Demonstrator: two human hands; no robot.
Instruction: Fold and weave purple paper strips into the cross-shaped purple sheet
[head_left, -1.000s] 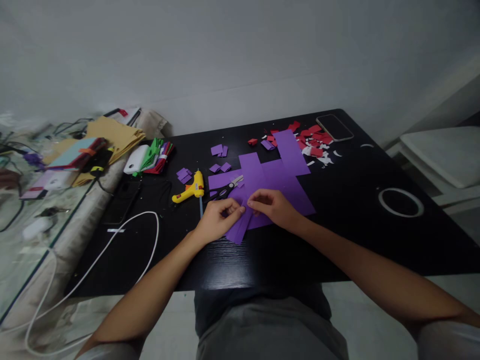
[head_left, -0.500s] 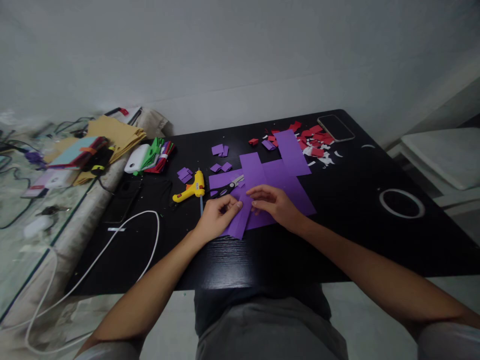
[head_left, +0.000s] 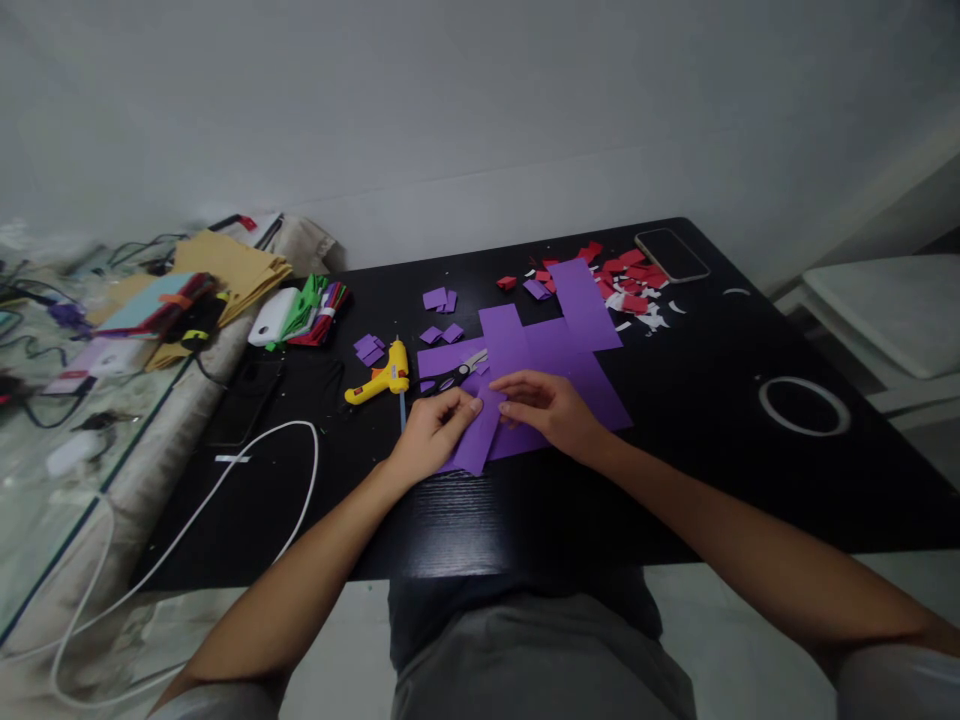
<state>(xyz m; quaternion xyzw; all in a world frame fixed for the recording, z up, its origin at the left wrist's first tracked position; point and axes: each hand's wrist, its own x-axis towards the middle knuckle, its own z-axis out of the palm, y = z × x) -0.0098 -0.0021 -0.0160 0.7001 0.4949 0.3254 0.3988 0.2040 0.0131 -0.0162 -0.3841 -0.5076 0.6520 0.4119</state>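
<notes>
My left hand [head_left: 439,430] pinches the left edge of a purple paper strip [head_left: 480,435] between thumb and fingers. The strip lies slanted above larger purple sheets [head_left: 600,395]. On the strip's right side is my right hand [head_left: 544,408], its thumb and forefinger apart and the fingertips at or just over the paper; whether they touch it I cannot tell. Just beyond my left hand lie scissors [head_left: 450,378] with dark handles, blades pointing right. A yellow glue gun [head_left: 386,375] rests to their left.
Small purple pieces [head_left: 369,348] lie behind the glue gun. Red and white scraps [head_left: 634,285] are scattered at the back right, by a phone [head_left: 673,255]. A white tape ring [head_left: 804,406] lies on the right. A white cable [head_left: 313,470] loops over the left side.
The strip between my hands has shifted very slightly left and flattened a little. Both hands keep nearly the same place and pose.
</notes>
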